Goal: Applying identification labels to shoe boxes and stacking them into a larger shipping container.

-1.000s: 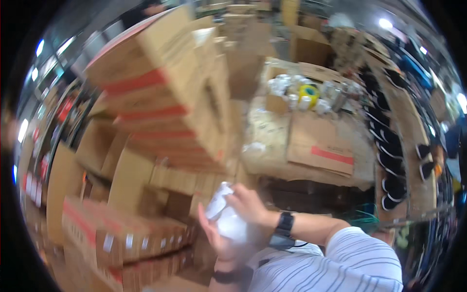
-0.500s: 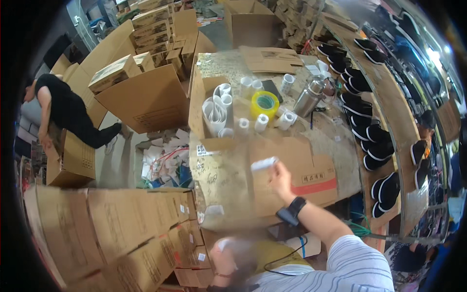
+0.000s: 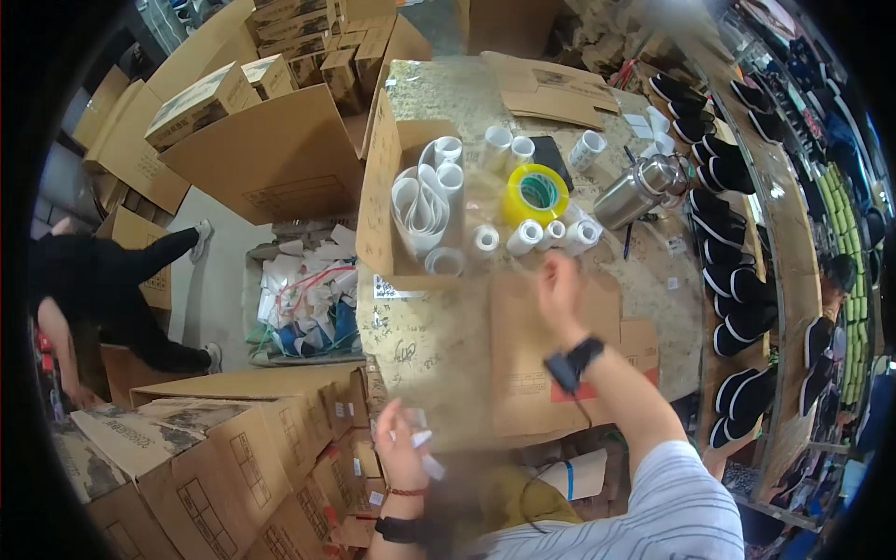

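Small white rolls (image 3: 528, 235) stand just on the near side of the yellow tape roll (image 3: 514, 197), and the right hand (image 3: 560, 291) is close by them, its fingers curled (I cannot tell whether it has hold of one). Well to the near left of the tape roll, the left hand (image 3: 399, 454) is half closed on white slips (image 3: 423, 439). A steel flask (image 3: 635, 192) lies to the tape roll's right; an open carton (image 3: 377, 187) with white coils (image 3: 418, 219) stands to its left.

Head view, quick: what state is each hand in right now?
Left hand: holding small white pieces.
Right hand: loosely curled near the white rolls; cannot tell whether it holds anything.
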`<act>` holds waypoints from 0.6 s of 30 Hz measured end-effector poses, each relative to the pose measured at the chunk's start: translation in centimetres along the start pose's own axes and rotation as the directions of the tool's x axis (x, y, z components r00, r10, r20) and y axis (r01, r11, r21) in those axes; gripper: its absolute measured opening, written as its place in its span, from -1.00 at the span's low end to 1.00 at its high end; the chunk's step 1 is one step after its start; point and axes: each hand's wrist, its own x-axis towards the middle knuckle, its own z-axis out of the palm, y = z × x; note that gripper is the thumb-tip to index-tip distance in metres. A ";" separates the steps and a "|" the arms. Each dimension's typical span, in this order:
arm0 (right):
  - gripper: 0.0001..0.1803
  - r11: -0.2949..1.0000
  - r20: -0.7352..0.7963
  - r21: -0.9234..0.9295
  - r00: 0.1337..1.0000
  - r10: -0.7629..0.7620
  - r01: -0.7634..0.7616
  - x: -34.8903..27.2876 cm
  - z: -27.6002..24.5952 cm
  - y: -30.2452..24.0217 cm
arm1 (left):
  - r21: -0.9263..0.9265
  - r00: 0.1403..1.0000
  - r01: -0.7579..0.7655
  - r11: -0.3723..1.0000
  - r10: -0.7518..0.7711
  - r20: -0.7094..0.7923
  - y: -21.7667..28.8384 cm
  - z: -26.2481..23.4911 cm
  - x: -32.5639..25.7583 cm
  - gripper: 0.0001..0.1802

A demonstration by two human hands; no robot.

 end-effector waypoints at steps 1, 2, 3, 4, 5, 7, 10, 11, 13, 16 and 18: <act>-0.62 0.971 0.153 0.057 0.959 -0.239 0.233 -3.5 0.1 -1.6 | -0.110 0.996 0.067 0.992 -0.072 -0.045 0.2 0.7 0.8 -0.65; -0.51 0.946 0.375 0.173 0.869 -0.322 0.275 -6.8 -0.1 -3.3 | -0.220 0.986 0.127 0.967 -0.148 -0.080 0.1 1.2 1.3 -0.64; -0.43 0.918 0.486 0.214 0.779 -0.397 0.334 -10.2 -0.4 -8.4 | -0.243 0.999 0.044 0.969 -0.046 -0.002 -1.6 0.4 1.8 -0.61; -0.49 0.902 0.653 0.259 0.626 -0.426 0.345 -12.5 -0.1 -10.4 | -0.238 0.999 0.049 0.970 -0.051 -0.001 -2.8 0.6 2.3 -0.61; -0.50 0.887 0.618 0.375 0.640 -0.456 0.269 -15.7 1.7 -10.8 | -0.445 0.984 0.168 0.880 -0.123 0.128 -3.8 1.0 2.5 -0.58; -0.51 0.853 0.582 0.487 0.657 -0.479 0.190 -18.3 4.1 -11.3 | -0.569 0.930 0.355 0.742 -0.220 0.294 -3.6 1.9 2.0 -0.34; -0.77 0.802 0.446 0.560 0.740 -0.503 0.208 -18.4 6.0 -12.1 | -0.697 0.696 0.643 0.317 0.139 0.705 -3.1 -2.3 2.0 -0.15; -0.78 0.890 0.616 0.455 0.730 -0.297 -0.022 -17.9 6.6 -12.1 | -0.671 0.864 0.500 0.548 -0.266 0.427 -1.4 -1.6 1.0 0.00; -0.81 0.864 0.743 0.351 0.669 -0.023 -0.360 -16.6 8.5 -13.7 | -0.301 0.898 0.337 0.892 -0.208 0.388 -2.4 -3.1 -1.1 -0.02; -0.81 0.843 0.582 0.487 0.804 -0.119 -0.228 -11.9 11.7 -16.3 | 0.108 0.845 0.259 0.960 -0.280 0.456 -1.9 -4.3 -4.0 -0.21; -0.81 0.736 0.472 0.648 0.862 -0.184 -0.197 -8.9 13.5 -18.5 | 0.075 0.887 0.292 0.953 -0.300 0.351 -4.5 -6.3 -5.2 -0.24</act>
